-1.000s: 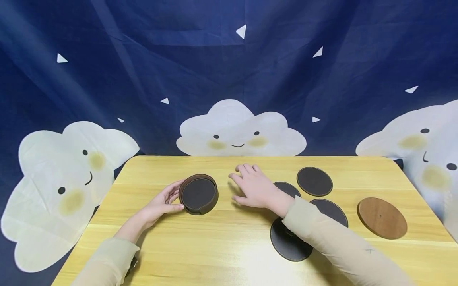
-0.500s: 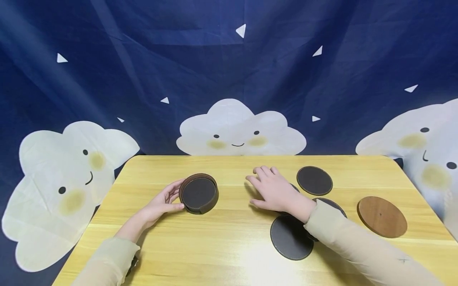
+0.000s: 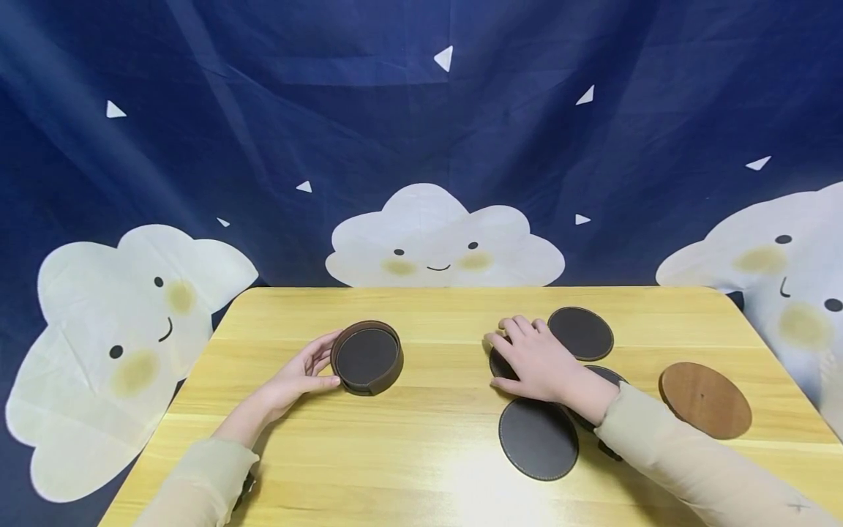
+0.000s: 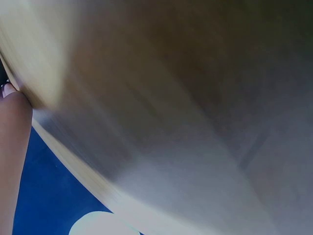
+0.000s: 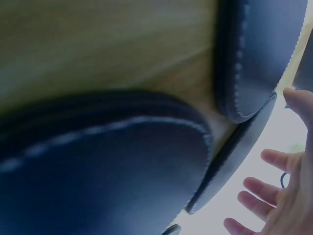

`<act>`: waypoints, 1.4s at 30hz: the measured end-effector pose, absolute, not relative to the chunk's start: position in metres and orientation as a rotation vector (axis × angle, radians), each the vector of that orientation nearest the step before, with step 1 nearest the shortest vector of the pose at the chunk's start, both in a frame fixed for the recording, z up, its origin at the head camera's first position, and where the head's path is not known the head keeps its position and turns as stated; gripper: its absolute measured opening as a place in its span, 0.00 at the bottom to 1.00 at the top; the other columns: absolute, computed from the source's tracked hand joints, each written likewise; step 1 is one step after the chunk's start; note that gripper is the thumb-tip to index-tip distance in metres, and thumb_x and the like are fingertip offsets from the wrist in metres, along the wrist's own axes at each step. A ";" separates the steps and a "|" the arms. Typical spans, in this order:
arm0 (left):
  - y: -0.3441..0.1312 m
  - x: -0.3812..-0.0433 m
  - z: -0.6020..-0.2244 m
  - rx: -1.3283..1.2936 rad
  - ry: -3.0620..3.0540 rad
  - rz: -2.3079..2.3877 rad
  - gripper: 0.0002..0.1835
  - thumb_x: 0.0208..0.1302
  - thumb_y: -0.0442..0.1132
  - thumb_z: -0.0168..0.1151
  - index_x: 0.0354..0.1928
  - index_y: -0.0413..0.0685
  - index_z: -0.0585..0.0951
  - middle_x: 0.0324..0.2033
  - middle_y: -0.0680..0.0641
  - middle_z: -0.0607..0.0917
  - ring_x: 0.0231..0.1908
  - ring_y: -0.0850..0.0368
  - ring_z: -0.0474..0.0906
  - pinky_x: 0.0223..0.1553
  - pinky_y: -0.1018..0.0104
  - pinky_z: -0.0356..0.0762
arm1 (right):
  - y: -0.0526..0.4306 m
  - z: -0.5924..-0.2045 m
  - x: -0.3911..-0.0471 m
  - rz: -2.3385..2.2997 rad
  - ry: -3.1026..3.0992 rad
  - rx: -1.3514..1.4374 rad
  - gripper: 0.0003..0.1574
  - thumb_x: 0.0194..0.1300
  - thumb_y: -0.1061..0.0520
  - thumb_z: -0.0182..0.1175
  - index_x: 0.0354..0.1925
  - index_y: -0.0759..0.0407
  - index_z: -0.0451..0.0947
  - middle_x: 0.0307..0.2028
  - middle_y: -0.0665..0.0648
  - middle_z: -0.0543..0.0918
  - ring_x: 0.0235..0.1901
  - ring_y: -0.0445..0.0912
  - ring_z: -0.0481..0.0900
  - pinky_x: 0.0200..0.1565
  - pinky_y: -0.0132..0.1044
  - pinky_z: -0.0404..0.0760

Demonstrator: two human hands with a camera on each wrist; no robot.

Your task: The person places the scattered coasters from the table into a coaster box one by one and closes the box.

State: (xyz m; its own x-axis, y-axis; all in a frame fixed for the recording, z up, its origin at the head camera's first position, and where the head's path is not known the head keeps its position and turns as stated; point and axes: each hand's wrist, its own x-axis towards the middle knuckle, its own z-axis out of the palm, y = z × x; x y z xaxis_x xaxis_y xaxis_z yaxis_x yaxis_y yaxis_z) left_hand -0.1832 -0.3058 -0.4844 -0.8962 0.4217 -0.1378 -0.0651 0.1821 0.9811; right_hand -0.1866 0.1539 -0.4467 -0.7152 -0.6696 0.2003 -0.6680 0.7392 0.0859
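On the left of the table, my left hand [image 3: 299, 377] grips a round brown coaster holder [image 3: 395, 372] between thumb and fingers at its left side. A dark round coaster [image 3: 366, 356] lies inside the holder. My right hand [image 3: 535, 360] hovers over another dark coaster [image 3: 499, 367], fingers spread and slightly bent. The right wrist view shows the fingers of this hand [image 5: 288, 196] apart, holding nothing, with stitched coaster edges nearby. Close around it lie a back coaster [image 3: 581, 333], a front coaster [image 3: 538, 440] and one partly hidden under the wrist [image 3: 607, 375].
A brown wooden disc [image 3: 705, 400] lies at the right of the wooden table [image 3: 421, 454]. Behind the table's far edge hangs a blue curtain [image 3: 369, 110] with cloud prints. The left wrist view shows mostly blurred tabletop [image 4: 122, 122].
My right hand has moved rightward, away from the holder, and now hangs over the nearest coaster of the group. The left hand and the holder have stayed put.
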 end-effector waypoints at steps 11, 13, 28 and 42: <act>-0.304 -0.182 -0.482 0.341 2.086 1.765 0.49 0.67 0.28 0.69 0.84 0.39 0.52 0.79 0.29 0.58 0.65 0.79 0.70 0.66 0.87 0.66 | 0.171 -0.456 -0.179 0.020 -2.755 1.038 0.43 0.63 0.32 0.70 0.67 0.54 0.78 0.58 0.63 0.78 0.57 0.57 0.76 0.46 0.54 0.77; -0.304 -0.181 -0.481 0.340 2.086 1.763 0.49 0.67 0.28 0.69 0.84 0.39 0.52 0.79 0.28 0.58 0.66 0.78 0.69 0.67 0.87 0.66 | 0.172 -0.458 -0.179 0.030 -2.768 1.033 0.44 0.64 0.32 0.70 0.68 0.54 0.77 0.59 0.64 0.78 0.58 0.57 0.76 0.47 0.55 0.78; -0.306 -0.180 -0.482 0.326 2.101 1.752 0.49 0.68 0.28 0.69 0.84 0.39 0.52 0.79 0.31 0.59 0.65 0.79 0.69 0.66 0.85 0.68 | 0.170 -0.460 -0.180 0.085 -2.872 0.989 0.44 0.65 0.32 0.68 0.72 0.51 0.75 0.64 0.66 0.75 0.61 0.61 0.75 0.47 0.61 0.81; -0.305 -0.181 -0.481 0.323 2.100 1.745 0.49 0.68 0.30 0.69 0.84 0.40 0.52 0.80 0.29 0.58 0.67 0.74 0.67 0.66 0.85 0.68 | 0.165 -0.458 -0.185 0.080 -2.850 0.996 0.43 0.58 0.34 0.72 0.67 0.49 0.77 0.59 0.63 0.76 0.57 0.58 0.75 0.42 0.57 0.78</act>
State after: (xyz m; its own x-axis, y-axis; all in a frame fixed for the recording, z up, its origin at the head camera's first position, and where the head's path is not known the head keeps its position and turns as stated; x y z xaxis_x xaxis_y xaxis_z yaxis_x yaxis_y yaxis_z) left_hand -0.1810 -0.3053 -0.4808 -0.8974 0.4153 -0.1489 -0.0704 0.1985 0.9776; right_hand -0.1853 0.1646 -0.4576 -0.7757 -0.6172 0.1316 -0.6236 0.7817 -0.0098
